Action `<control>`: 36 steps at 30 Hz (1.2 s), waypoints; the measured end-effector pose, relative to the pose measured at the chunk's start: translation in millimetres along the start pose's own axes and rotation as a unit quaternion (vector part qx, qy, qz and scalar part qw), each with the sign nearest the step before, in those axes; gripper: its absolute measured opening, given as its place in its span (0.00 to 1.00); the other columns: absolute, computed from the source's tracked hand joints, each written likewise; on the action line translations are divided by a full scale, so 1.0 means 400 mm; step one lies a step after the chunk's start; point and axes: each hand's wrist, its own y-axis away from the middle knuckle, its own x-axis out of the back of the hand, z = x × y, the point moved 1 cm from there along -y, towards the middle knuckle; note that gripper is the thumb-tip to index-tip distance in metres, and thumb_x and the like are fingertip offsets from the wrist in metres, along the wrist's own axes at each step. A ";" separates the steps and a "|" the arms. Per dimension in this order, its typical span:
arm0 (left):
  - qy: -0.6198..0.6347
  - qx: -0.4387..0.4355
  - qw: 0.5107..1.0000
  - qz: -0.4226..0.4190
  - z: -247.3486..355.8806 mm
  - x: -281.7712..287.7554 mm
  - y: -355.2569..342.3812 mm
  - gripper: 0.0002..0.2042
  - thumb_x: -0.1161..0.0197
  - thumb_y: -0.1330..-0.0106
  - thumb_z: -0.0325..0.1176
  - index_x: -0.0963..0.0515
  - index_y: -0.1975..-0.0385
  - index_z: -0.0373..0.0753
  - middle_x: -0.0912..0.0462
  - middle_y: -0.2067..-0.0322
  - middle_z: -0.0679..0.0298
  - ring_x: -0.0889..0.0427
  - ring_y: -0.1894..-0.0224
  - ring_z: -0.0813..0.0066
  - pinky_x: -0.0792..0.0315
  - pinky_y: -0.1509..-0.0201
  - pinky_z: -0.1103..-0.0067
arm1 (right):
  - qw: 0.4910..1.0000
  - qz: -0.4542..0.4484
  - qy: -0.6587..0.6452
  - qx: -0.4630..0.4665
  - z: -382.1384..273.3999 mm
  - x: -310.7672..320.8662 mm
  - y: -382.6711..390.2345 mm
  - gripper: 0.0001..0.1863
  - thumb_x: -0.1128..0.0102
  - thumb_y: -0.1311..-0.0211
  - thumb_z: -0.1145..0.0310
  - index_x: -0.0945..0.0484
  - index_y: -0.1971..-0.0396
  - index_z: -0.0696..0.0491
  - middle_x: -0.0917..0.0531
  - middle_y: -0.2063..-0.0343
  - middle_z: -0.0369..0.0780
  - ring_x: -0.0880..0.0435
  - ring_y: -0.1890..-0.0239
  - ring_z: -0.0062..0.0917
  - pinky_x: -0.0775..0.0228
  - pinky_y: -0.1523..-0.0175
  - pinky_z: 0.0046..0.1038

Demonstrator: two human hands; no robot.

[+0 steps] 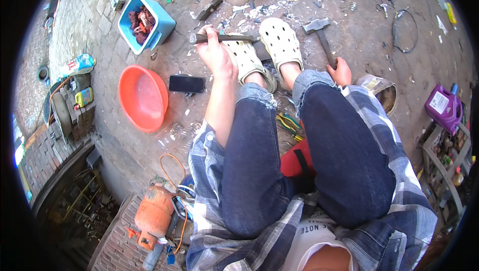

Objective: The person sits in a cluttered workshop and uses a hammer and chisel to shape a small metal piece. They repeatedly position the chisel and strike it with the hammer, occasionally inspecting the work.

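My left hand (218, 55) is closed round a dark metal chisel (232, 37), which lies level across the front of my left clog (244, 57). Its far end comes close to my right clog (280, 40). Low beside my right knee, my right hand (341, 73) grips the handle of a hammer (324, 40); the hammer's head points away from me near the ground. Between the clogs shows a dark piece (261, 50), partly hidden, whose kind I cannot make out.
Left of me are a blue bin (162, 21) with reddish-brown coils, an orange basin (144, 99) and a black phone (186, 84). A sledgehammer (209, 7) lies ahead among scraps. An orange gas cylinder (154, 211) stands lower left; a purple jug (444, 107) is at right.
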 end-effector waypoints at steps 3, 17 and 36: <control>0.007 -0.002 1.000 0.030 -0.002 -0.014 0.010 0.04 0.47 0.32 0.27 0.30 0.61 0.36 0.28 0.66 0.67 0.30 0.64 0.80 0.35 0.54 0.81 | 1.000 -0.002 0.005 -0.003 -0.001 -0.001 -0.002 0.19 0.34 0.52 0.61 0.28 0.64 0.56 0.22 0.67 0.45 0.21 0.63 0.40 0.30 0.59 0.37; -0.284 -0.087 0.950 -0.095 -0.030 0.034 -0.017 0.08 0.47 0.30 0.32 0.32 0.68 0.33 0.22 0.74 0.61 0.21 0.70 0.74 0.26 0.61 0.78 | 0.681 -0.361 -0.590 -0.242 -0.108 0.043 -0.057 0.20 0.51 0.36 0.51 0.30 0.64 0.56 0.32 0.85 0.31 0.34 0.85 0.15 0.41 0.79 0.20; -0.351 -0.057 0.929 -0.099 -0.030 -0.004 0.000 0.10 0.43 0.34 0.35 0.27 0.66 0.32 0.18 0.74 0.61 0.19 0.67 0.75 0.28 0.60 0.79 | 0.872 -0.184 -0.332 0.308 -0.739 0.615 0.045 0.16 0.55 0.30 0.56 0.31 0.70 0.54 0.30 0.87 0.30 0.34 0.87 0.10 0.44 0.83 0.15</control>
